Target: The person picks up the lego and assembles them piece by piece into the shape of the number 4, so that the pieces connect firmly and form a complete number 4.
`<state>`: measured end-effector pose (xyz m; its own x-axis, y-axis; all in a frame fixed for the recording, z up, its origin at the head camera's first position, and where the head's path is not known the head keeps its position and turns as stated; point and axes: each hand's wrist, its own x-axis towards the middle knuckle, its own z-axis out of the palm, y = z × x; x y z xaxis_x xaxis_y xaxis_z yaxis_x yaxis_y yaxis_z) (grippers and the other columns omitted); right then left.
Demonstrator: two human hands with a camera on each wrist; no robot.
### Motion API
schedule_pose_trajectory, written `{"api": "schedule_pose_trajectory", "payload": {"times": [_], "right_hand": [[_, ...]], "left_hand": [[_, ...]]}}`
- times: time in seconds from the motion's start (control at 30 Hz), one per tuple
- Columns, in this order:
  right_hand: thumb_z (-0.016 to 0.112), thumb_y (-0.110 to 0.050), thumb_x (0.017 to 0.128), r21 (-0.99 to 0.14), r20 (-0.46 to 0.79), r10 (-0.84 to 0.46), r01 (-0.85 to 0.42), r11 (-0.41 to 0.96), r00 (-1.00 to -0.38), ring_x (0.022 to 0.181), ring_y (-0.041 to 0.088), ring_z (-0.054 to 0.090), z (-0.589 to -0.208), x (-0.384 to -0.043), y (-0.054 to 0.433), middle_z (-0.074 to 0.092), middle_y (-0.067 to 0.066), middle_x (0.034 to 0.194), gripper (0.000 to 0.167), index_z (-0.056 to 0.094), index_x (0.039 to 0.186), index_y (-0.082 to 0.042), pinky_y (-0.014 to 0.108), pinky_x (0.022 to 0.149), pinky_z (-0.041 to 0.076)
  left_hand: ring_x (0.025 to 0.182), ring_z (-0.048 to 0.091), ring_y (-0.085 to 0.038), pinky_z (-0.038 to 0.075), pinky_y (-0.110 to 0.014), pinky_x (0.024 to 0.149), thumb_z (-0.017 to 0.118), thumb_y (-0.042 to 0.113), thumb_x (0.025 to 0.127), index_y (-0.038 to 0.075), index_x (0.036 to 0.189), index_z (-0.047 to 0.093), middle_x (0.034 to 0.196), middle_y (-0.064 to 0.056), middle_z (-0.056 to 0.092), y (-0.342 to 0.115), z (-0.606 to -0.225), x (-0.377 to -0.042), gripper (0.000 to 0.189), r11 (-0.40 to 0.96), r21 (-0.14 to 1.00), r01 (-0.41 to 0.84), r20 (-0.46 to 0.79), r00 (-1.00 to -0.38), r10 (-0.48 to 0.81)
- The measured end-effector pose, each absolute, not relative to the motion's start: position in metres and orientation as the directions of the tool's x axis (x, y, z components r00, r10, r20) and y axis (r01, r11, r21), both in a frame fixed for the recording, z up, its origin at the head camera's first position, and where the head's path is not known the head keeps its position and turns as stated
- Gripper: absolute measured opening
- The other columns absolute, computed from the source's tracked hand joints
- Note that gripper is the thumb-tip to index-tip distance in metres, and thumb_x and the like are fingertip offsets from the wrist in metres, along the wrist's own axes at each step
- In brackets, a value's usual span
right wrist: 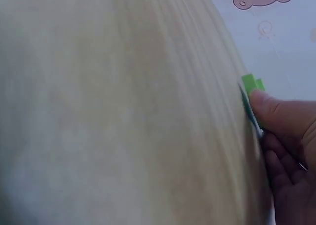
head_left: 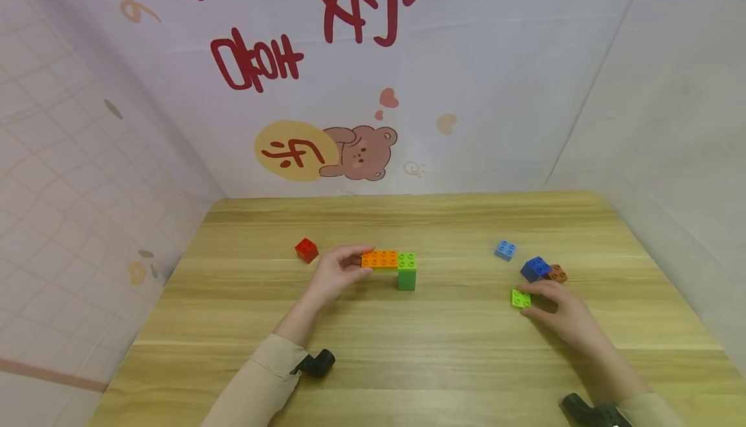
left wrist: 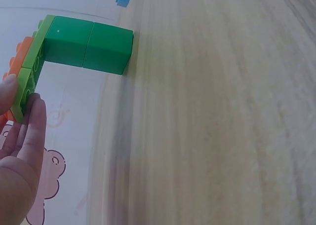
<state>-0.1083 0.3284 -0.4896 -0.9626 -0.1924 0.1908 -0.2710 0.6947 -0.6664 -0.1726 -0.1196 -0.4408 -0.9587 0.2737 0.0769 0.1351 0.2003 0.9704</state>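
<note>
My left hand (head_left: 333, 276) pinches the left end of a toy-brick build between thumb and fingers. On the build's top sits an orange brick (head_left: 379, 259), over light green bricks (left wrist: 32, 55) that jut out sideways from a column of two dark green bricks (left wrist: 89, 45). That column stands at the right end. Off to the right, my right hand (head_left: 564, 315) holds a small lime green brick (head_left: 519, 299) by its sides, low over the table; thumb and fingertips cover part of it in the right wrist view.
Just beyond the right hand lie a dark blue brick (head_left: 535, 269) and a brown brick (head_left: 557, 273), close together. A light blue brick (head_left: 505, 250) lies farther back. Left of the build is a red brick (head_left: 305, 250). A printed cloth wall (head_left: 489, 90) borders the wooden table (head_left: 431, 362).
</note>
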Motion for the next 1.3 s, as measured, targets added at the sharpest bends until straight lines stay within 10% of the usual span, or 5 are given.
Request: {"api": "schedule_pose_trajectory", "payload": {"times": [0.47,1.3], "right_hand": [[0.083,-0.008,0.080,-0.635,0.289,-0.301,-0.418,0.650,-0.909,0.105,0.011,0.058,-0.476,-0.120,0.281,0.067,-0.001,0.113,0.038,0.073,0.116,-0.015,0.011,0.090,0.039],[0.081,-0.002,0.081,-0.673,0.388,-0.423,-0.566,0.477,-0.819,0.100,0.023,0.063,-0.434,-0.160,0.176,0.064,0.002,0.114,0.040,0.071,0.119,-0.010,0.041,0.087,0.055]], "left_hand": [[0.099,0.064,-0.028,0.054,-0.024,0.084,0.077,-0.001,0.084,0.000,0.124,0.068,0.117,-0.016,0.066,-0.121,-0.440,-0.173,0.041,0.201,0.966,0.165,0.102,-0.951,0.291],[0.100,0.064,-0.030,0.054,-0.024,0.083,0.075,-0.004,0.084,-0.002,0.125,0.067,0.121,-0.018,0.065,-0.118,-0.437,-0.176,0.041,0.225,0.964,0.140,0.069,-0.952,0.297]]}}
